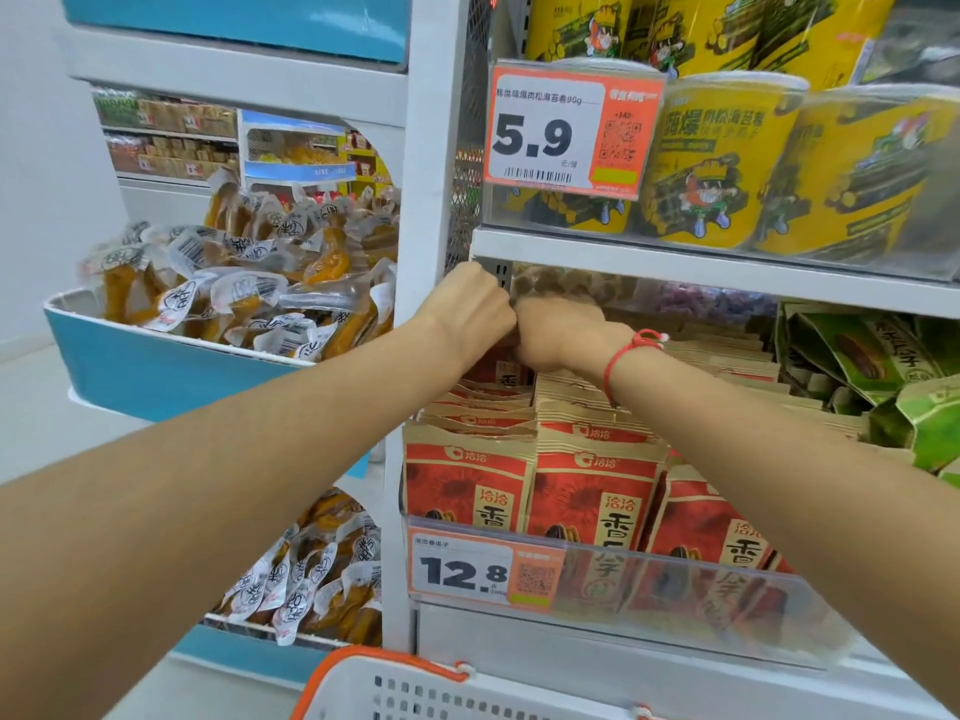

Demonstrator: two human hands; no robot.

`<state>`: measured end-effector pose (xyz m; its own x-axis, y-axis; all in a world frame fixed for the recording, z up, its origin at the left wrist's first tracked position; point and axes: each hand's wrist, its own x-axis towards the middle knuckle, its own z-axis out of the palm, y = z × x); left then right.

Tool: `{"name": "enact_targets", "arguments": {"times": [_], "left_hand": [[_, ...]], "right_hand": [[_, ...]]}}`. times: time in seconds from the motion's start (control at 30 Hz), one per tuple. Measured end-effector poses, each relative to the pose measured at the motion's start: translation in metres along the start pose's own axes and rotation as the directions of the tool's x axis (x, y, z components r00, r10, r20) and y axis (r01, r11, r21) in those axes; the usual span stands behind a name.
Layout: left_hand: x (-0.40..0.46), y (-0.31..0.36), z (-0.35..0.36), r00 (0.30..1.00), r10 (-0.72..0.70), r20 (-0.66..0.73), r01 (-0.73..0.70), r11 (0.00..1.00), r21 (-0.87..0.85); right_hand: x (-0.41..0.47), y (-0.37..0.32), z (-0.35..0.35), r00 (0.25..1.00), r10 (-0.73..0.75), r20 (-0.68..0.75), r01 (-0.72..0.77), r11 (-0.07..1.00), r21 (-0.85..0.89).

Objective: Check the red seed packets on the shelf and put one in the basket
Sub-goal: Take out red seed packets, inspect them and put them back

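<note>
- Deep at the back of the shelf (675,254): both hands reaching over the rows of red packets (592,491), presumably to check stock behind the front facings.
- Left hand (470,309): fingers curled under, knuckles up, close against the white upright (423,200). Fingertips hidden; cannot tell what, if anything, is gripped.
- Right hand (563,332): likewise curled, touching the left hand, low over a rear packet (506,374). Seems to be pinching its top edge, but contact point hidden; not certain.
- Red cord (626,356) on right wrist; no bearing on task.
- Packets standing upright in three files, faces forward, kept from tipping out by a clear rail (675,579). Tag (485,571) on rail reads 12.8.
- Upright filing likely explains the two-handed reach: one hand to part the row, the other to lift a packet free. Judgement only.
- Basket (395,688) below at bottom edge, white with orange rim, directly under the shelf front; well placed for a straight drop. No packet seen in the visible part.
- Neighbours: green bags (872,356) to the right, yellow tubs (727,163) on shelf above, bin (156,366) of clear-wrapped snacks to the left.
- Status: checking step under way; selection and drop not yet done.
</note>
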<state>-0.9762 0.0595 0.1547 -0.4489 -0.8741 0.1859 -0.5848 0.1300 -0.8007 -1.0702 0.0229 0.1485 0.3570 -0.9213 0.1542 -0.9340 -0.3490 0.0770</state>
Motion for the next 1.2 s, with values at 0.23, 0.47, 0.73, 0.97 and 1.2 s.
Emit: {"name": "enact_targets", "arguments": {"times": [0.23, 0.47, 0.73, 0.97, 1.2], "left_hand": [[-0.023, 0.002, -0.002, 0.995, -0.097, -0.009, 0.094, 0.984, -0.152], [-0.024, -0.014, 0.016, 0.974, 0.063, 0.217, -0.037, 0.992, -0.124], [-0.016, -0.008, 0.015, 0.937, 0.117, 0.331, -0.057, 0.981, -0.185], [-0.038, -0.007, 0.027, 0.990, 0.046, 0.132, -0.017, 0.977, -0.212], [-0.041, -0.009, 0.025, 0.986, 0.094, 0.141, -0.054, 0.963, -0.263]], "right_hand": [[-0.017, 0.021, 0.007, 0.988, 0.069, -0.137, -0.027, 0.957, 0.289], [0.001, 0.016, 0.006, 0.995, 0.099, -0.034, -0.091, 0.979, 0.182], [0.013, 0.016, 0.005, 0.984, 0.059, 0.165, -0.096, 0.969, 0.227], [-0.025, 0.035, 0.012, 0.966, 0.174, -0.190, -0.039, 0.827, 0.561], [0.012, 0.016, 0.021, 0.970, 0.233, -0.069, -0.192, 0.909, 0.369]]}}
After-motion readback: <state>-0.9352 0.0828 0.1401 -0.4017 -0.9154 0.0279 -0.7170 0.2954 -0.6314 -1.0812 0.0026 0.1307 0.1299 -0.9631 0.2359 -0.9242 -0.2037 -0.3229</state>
